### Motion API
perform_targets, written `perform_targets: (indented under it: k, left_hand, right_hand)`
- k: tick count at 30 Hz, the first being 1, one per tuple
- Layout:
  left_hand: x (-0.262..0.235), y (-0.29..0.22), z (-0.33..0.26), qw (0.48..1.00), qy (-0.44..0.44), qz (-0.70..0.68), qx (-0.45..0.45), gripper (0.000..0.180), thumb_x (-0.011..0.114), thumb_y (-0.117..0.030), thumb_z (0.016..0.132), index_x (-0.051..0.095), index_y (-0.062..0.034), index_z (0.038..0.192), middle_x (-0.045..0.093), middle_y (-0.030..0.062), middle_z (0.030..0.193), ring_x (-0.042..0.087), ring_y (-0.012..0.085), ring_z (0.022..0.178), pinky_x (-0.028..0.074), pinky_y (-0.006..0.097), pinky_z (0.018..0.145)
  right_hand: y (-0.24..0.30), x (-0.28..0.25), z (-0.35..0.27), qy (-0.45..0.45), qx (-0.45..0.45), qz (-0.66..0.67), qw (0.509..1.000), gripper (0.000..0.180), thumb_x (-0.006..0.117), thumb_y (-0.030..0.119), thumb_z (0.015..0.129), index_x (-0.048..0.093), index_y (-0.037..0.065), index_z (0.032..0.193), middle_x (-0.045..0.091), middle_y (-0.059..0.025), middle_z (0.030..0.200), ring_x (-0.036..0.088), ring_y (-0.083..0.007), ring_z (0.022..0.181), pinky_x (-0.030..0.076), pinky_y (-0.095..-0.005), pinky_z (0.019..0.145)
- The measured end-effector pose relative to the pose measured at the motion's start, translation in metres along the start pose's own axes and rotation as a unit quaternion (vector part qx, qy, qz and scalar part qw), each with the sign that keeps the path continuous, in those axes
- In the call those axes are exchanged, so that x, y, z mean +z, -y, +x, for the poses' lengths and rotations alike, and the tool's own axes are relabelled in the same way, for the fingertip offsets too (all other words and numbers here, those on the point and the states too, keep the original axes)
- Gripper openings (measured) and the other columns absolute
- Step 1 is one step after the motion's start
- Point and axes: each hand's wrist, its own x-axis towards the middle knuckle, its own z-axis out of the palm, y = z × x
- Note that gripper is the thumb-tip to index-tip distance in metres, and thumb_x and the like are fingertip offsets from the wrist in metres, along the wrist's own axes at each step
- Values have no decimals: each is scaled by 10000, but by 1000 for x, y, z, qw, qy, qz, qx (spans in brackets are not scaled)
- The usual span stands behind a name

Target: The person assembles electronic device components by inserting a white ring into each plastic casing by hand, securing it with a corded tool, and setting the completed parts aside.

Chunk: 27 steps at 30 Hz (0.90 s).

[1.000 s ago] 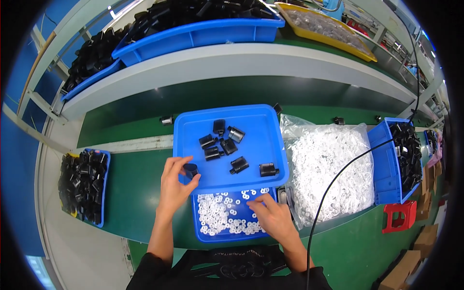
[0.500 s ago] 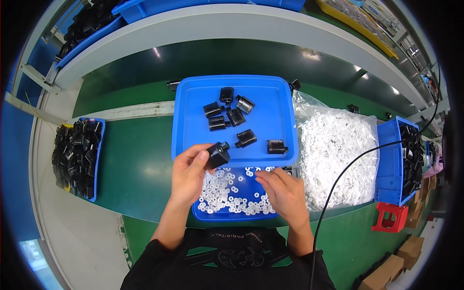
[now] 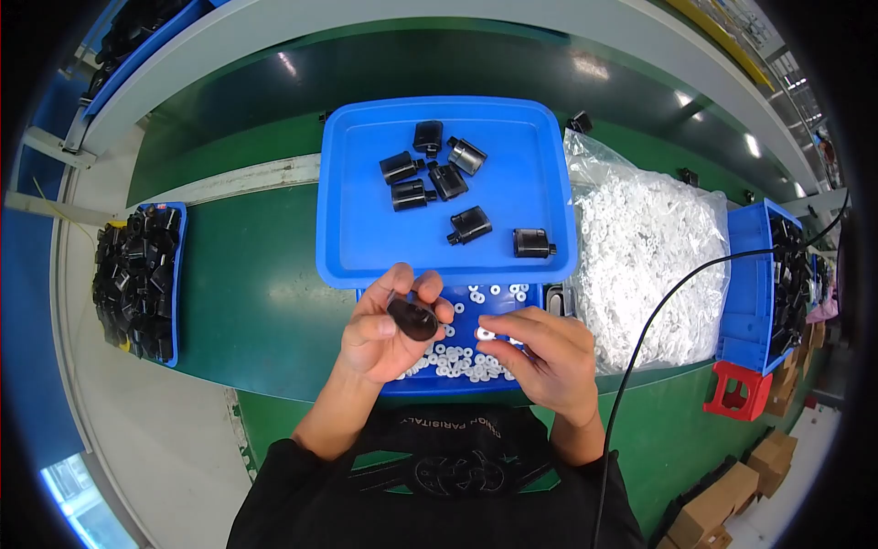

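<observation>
My left hand is closed around a dark, glossy black cartridge-like part, its flat rounded end turned toward me. To its right, my right hand pinches a small white ring washer between thumb and forefinger, apart from the black part. Both hands are over a lower blue tray scattered with loose white washers. Beyond them stands a larger light-blue tray, where several similar black parts lie at different angles.
On the right, a clear plastic bag bulges with white washers, beside a blue bin of black parts. A second bin of black parts is at the left. A black cable crosses the right side. A red stool stands below.
My left hand has turned the black part so its rounded end faces me. The white washer now shows in my right fingertips. The view has shifted, with the trays higher in the picture.
</observation>
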Motion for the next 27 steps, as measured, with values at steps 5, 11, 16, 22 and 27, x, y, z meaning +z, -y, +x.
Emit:
perform_targets:
  k: [5,11,16,22,27]
  left_hand:
    - [0,8,3,984,20,173,40,286,751,45,726,642,-68,965,631,130,1078,568,366,1136,495,458,964]
    - [1,7,2,956,42,288,40,268,797,-22,731,643,-50,949,627,166,1085,586,385,1129,497,494,958]
    - [3,9,4,953,44,297,47,262,806,-59,738,640,-41,939,625,178,1079,601,385,1103,505,508,945]
    - [2,9,3,954,44,294,41,260,807,-55,738,631,-34,929,621,189,1075,606,391,1094,507,520,944]
    - [21,9,8,947,14,319,28,279,810,-59,737,635,-45,955,615,188,1085,619,370,1070,506,486,943]
  right_hand:
    - [4,-4,-1,-21,-22,23,999,314,858,78,630,719,22,906,635,-78,840,588,-163,682,454,-266,567]
    - [8,-4,-3,2,-62,38,997,368,843,143,668,722,91,1012,555,-35,904,524,-101,563,414,-228,480]
    - [13,-2,1,15,-39,-3,999,414,872,187,625,721,36,979,591,-62,840,570,-160,687,445,-253,554]
    - [9,1,-1,4,-46,-9,999,451,874,188,620,706,19,1003,597,-60,840,570,-164,691,446,-254,561]
    - [2,4,-1,5,-57,1,998,443,872,183,621,709,20,998,595,-59,840,564,-158,671,441,-254,548]
